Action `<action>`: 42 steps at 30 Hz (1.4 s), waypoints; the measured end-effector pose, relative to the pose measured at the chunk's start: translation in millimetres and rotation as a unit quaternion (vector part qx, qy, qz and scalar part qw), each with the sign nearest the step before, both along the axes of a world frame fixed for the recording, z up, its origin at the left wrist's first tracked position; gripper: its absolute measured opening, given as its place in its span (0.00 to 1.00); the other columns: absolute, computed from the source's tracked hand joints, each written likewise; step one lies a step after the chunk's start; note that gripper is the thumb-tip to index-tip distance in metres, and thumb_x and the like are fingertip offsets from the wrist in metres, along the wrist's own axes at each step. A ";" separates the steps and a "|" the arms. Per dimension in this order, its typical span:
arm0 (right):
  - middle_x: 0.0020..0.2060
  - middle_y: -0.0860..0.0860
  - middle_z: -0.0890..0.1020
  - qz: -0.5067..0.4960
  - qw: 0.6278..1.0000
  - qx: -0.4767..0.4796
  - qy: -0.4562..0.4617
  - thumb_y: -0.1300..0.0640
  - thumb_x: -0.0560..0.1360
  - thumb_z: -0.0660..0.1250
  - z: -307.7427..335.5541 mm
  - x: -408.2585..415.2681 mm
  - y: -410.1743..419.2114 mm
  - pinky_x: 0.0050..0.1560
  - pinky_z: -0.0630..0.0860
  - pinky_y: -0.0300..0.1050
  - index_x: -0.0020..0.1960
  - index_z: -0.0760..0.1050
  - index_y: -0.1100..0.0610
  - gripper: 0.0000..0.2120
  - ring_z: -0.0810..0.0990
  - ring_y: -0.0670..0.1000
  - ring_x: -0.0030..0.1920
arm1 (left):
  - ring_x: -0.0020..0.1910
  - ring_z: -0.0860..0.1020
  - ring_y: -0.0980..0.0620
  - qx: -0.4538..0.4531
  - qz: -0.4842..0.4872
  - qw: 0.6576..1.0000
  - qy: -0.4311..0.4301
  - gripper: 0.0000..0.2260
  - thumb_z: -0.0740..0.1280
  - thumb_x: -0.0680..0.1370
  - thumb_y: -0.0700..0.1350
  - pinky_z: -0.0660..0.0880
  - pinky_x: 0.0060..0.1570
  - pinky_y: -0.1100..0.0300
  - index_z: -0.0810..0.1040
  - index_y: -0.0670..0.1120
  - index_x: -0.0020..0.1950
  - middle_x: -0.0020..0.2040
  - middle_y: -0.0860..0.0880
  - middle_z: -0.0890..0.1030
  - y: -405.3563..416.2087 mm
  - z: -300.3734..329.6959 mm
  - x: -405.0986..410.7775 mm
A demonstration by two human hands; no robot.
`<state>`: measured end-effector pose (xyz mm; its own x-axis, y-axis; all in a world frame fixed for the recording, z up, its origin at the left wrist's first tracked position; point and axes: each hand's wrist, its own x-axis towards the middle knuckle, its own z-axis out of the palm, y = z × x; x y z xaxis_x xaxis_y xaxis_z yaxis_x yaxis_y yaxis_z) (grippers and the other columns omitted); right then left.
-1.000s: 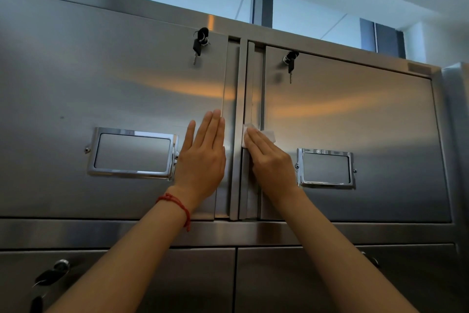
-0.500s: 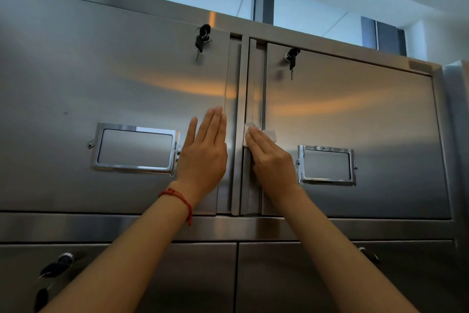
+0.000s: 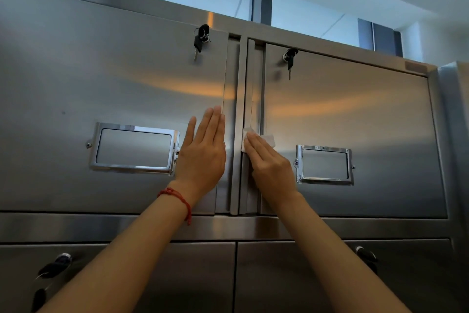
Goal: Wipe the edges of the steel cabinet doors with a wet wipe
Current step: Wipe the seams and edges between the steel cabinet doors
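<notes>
Fingers (image 3: pixel 256 144) of right hand (image 3: pixel 269 165): straight, pressing wet wipe (image 3: pixel 266 139) flat on inner edge of right cabinet door (image 3: pixel 355 120), mid-height. Left hand (image 3: pixel 203 155): flat, empty, bracing left cabinet door (image 3: pixel 101 89). Risk: wipe bunching in centre seam. Room: edge free above; key (image 3: pixel 289 60) near top.

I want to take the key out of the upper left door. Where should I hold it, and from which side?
Pinch the black head of the key between thumb and finger, coming from the front. It hangs below the lock on the left door, free on both flat sides. The left hand is nearer, resting flat on that door.
</notes>
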<state>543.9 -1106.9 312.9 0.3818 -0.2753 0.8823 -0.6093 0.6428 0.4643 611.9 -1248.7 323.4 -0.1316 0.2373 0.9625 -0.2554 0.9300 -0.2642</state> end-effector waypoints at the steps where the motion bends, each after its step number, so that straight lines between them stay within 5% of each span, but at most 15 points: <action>1: 0.53 0.65 0.80 -0.001 1.000 0.001 -0.002 0.75 0.63 0.72 -2.7 -0.9 0.2 0.49 0.80 0.52 0.54 0.78 0.71 0.18 0.80 0.60 0.54 | 0.73 0.57 0.40 0.001 0.003 1.000 -0.002 0.26 0.63 0.77 0.40 0.53 0.70 0.43 0.58 0.35 0.72 0.73 0.37 0.59 -0.2 -0.1 0.4; 17: 0.52 0.64 0.81 -0.024 0.999 0.023 0.024 0.71 0.62 0.77 -15.8 -4.4 2.8 0.50 0.80 0.50 0.53 0.79 0.69 0.20 0.81 0.59 0.54 | 0.73 0.56 0.40 0.005 -0.003 1.000 -0.007 0.26 0.62 0.78 0.40 0.50 0.71 0.44 0.56 0.36 0.73 0.73 0.37 0.57 -0.9 0.0 0.5; 30: 0.52 0.64 0.81 -0.013 0.999 0.041 0.024 0.71 0.62 0.77 -23.8 -4.6 6.7 0.49 0.80 0.51 0.52 0.80 0.69 0.19 0.81 0.60 0.53 | 0.74 0.45 0.44 0.007 0.002 1.000 -0.016 0.26 0.55 0.81 0.43 0.41 0.72 0.48 0.46 0.39 0.73 0.74 0.42 0.44 -5.2 -1.5 -4.2; 42: 0.52 0.64 0.81 -0.002 1.000 0.028 0.005 0.72 0.63 0.75 -28.2 -4.1 3.8 0.50 0.80 0.51 0.53 0.79 0.70 0.19 0.80 0.60 0.54 | 0.74 0.52 0.41 0.010 -0.005 1.000 -0.018 0.26 0.58 0.79 0.42 0.47 0.72 0.46 0.51 0.38 0.73 0.75 0.39 0.53 -3.4 -0.8 -4.3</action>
